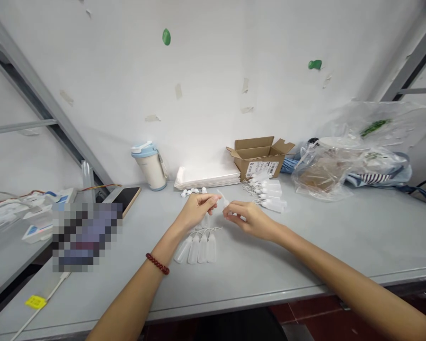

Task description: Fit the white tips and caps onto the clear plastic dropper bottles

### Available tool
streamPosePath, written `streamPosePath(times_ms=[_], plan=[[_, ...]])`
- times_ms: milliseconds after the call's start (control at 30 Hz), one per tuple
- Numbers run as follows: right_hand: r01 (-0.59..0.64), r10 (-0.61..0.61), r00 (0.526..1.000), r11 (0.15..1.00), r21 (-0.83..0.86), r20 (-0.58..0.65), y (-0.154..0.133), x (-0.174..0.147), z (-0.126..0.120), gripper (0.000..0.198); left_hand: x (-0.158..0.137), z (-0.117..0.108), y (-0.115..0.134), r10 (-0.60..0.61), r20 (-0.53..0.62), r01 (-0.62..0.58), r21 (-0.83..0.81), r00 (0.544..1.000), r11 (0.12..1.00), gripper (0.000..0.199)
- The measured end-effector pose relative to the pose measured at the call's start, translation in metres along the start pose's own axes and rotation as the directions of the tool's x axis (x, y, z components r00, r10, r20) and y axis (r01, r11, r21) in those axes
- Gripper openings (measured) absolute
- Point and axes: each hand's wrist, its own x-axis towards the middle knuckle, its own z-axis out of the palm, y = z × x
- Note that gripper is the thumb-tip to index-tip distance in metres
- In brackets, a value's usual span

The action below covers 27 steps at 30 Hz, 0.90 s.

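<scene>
My right hand (246,218) is closed around a small translucent plastic bottle, mostly hidden by the fingers; its white, thin-tipped top (225,201) shows beyond the fingertips. Just left of that tip, my left hand (200,208) pinches its thumb and fingers together; a small whitish bit shows there, too little to name. Below the hands lies a row of small clear bottles (202,248) with thin curved tubes at their tops. Behind my left hand sit several small white caps (193,192). More bottles with white tops (271,193) are piled beyond my right hand.
At the back stand a blue-lidded cup (149,166), a stack of white sheets (209,175) and an open cardboard box (259,158). Clear plastic bags (326,166) and blue cloth lie at right. A phone (129,196), a blurred-out device and cables occupy the left.
</scene>
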Motion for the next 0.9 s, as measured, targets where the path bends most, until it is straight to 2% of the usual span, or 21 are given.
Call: streamPosePath(times_ms=[200, 333, 467, 667, 767, 900], plan=[[-0.12, 0.104, 0.991, 0.965, 0.233, 0.081, -0.003, 0.001, -0.004, 0.017, -0.003, 0.001, 0.007, 0.064, 0.053, -0.066, 0.039, 0.997, 0.997, 0.029], [-0.186, 0.149, 0.978, 0.937, 0.297, 0.144, -0.002, 0.003, -0.011, 0.019, -0.003, -0.003, 0.007, 0.08, 0.06, -0.083, 0.057, 0.995, 0.995, 0.027], [-0.22, 0.158, 0.967, 0.916, 0.336, 0.202, 0.001, 0.003, -0.017, 0.024, -0.003, -0.005, 0.006, 0.105, 0.069, -0.114, 0.142, 0.992, 0.983, 0.025], [-0.25, 0.212, 0.967, 0.888, 0.385, 0.139, 0.011, 0.004, -0.019, 0.021, -0.004, -0.003, 0.005, 0.132, 0.07, -0.142, 0.18, 0.989, 0.973, 0.021], [-0.272, 0.27, 0.959, 0.802, 0.531, 0.085, 0.014, 0.005, -0.015, 0.016, -0.002, 0.002, 0.001, 0.154, 0.027, -0.156, 0.144, 0.988, 0.977, 0.021], [-0.303, 0.305, 0.943, 0.611, 0.732, 0.136, 0.014, 0.005, -0.007, 0.026, -0.003, 0.006, -0.003, 0.198, -0.009, -0.197, 0.081, 0.98, 0.977, 0.022]])
